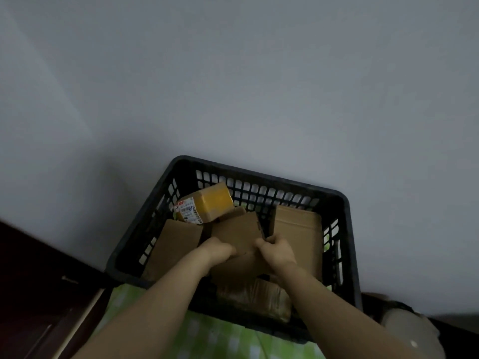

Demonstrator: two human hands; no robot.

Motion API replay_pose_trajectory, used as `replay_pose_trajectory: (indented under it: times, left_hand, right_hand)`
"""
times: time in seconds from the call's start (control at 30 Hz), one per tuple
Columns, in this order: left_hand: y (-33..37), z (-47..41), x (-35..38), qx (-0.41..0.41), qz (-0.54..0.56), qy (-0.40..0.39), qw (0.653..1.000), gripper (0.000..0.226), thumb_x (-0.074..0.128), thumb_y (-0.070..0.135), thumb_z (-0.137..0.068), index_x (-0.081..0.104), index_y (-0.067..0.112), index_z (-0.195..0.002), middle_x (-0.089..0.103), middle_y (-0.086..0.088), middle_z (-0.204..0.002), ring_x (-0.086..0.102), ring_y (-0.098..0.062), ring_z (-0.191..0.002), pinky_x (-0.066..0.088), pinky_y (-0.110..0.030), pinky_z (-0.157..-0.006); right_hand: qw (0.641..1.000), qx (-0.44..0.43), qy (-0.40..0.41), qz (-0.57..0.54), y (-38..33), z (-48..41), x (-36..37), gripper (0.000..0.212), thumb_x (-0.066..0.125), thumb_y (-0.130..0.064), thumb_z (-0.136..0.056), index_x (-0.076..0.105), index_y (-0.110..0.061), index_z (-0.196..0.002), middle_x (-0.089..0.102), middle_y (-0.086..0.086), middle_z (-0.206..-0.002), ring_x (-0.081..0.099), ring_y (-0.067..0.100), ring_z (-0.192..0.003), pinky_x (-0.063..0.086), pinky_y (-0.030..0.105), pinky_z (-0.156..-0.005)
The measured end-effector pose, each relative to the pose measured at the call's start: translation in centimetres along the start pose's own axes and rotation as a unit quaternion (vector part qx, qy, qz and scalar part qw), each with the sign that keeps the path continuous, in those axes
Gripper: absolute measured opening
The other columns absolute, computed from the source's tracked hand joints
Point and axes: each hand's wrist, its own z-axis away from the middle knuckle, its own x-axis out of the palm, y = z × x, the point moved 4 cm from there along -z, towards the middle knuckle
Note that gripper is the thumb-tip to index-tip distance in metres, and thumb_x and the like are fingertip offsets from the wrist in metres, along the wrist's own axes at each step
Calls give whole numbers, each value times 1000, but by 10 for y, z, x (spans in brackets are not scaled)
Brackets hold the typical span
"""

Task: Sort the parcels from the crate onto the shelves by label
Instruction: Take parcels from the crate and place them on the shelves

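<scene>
A black slotted plastic crate (pixel 261 183) stands against a pale wall and holds several cardboard parcels. Both my hands reach into its middle and grip one plain brown parcel (pixel 239 233): my left hand (pixel 217 251) holds its left edge, my right hand (pixel 276 248) curls over its right edge. A parcel wrapped in yellow tape (pixel 207 203) with a white printed label lies at the back left. Flat brown parcels lie at the left (pixel 173 244) and at the right (pixel 298 229). Another taped parcel (pixel 255 297) sits under my forearms near the front wall.
The crate rests on a green-and-white checked cloth (pixel 215 338). Dark wooden furniture (pixel 31 294) runs along the lower left. A pale rounded object (pixel 407 325) sits at the lower right. No shelves are in view.
</scene>
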Motion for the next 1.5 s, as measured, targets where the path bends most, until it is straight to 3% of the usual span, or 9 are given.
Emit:
replay_pose_trajectory:
  times: [0.23, 0.33, 0.43, 0.63, 0.8, 0.97, 1.13, 1.33, 1.5]
  left_hand:
    - [18, 92, 25, 128, -156, 89, 975, 79, 60, 47, -82, 25, 17, -146, 32, -10, -141, 37, -29, -125, 32, -43, -110]
    - [22, 142, 48, 236, -452, 244, 825, 100, 65, 48, -78, 3, 19, -151, 6, -9, -154, 8, -31, -143, 5, -47, -119]
    - [23, 194, 55, 295, -475, 406, 723, 81, 61, 34, -86, 14, 15, -149, 21, -7, -151, 20, -25, -140, 18, -33, -114]
    - [-28, 281, 7, 235, 26, 472, 849, 70, 79, 34, -60, 52, 16, -122, 53, -2, -121, 57, -17, -102, 52, -32, -81]
    - [-79, 337, -9, 280, 383, 311, 823, 20, 64, 4, -83, 67, 2, -103, 73, -10, -93, 67, -16, -83, 55, -28, -65]
    - [-122, 373, -25, 292, 462, 291, 785, 20, 58, 3, -84, 69, 2, -101, 74, -12, -95, 65, -23, -97, 55, -38, -76]
    - [-157, 407, -39, 307, 478, 281, 774, 20, 55, 5, -86, 68, 5, -101, 73, -13, -98, 65, -23, -92, 57, -38, -74]
    - [-192, 444, -65, 309, 459, 285, 783, 24, 64, 7, -78, 67, 3, -101, 71, -17, -102, 64, -28, -97, 51, -41, -89]
    - [-206, 473, -76, 319, 429, 297, 791, 34, 69, 7, -64, 69, 0, -97, 70, -17, -97, 66, -23, -83, 58, -28, -66]
  right_hand:
    - [979, 18, -47, -200, -2, 56, -64, 39, 67, -30, -85, 40, -18, -111, 48, 10, -93, 52, 29, -89, 52, 48, -85]
    - [968, -19, -106, -225, -10, 89, -83, 53, 70, -30, -81, 43, -12, -124, 55, 15, -105, 56, 28, -86, 52, 37, -61]
    - [956, -78, -166, -229, -24, 123, -92, 56, 72, -32, -79, 50, -9, -125, 61, 14, -103, 59, 26, -82, 49, 31, -52]
    - [938, -174, -196, -228, -48, 180, -94, 35, 64, -49, -77, 57, -17, -89, 45, 4, -72, 41, 16, -59, 38, 28, -53]
    - [923, -230, -239, -195, -54, 224, -82, 20, 61, -32, -89, 59, -14, -98, 57, 5, -88, 52, 20, -82, 42, 32, -72]
    - [881, -257, -365, -161, -50, 279, -36, 58, 74, -47, -63, 64, -23, -115, 64, 5, -115, 56, 25, -110, 45, 41, -91]
    - [851, -310, -389, -166, -62, 312, -16, 38, 64, -38, -81, 64, -14, -110, 69, 6, -100, 58, 19, -86, 50, 26, -59]
    - [831, -340, -413, -153, -88, 343, -11, 35, 65, -42, -78, 59, -22, -107, 65, 11, -110, 61, 25, -100, 37, 47, -104]
    - [809, -374, -444, -93, -96, 375, 7, 20, 65, -34, -83, 65, -16, -92, 68, 4, -85, 61, 16, -77, 46, 28, -72]
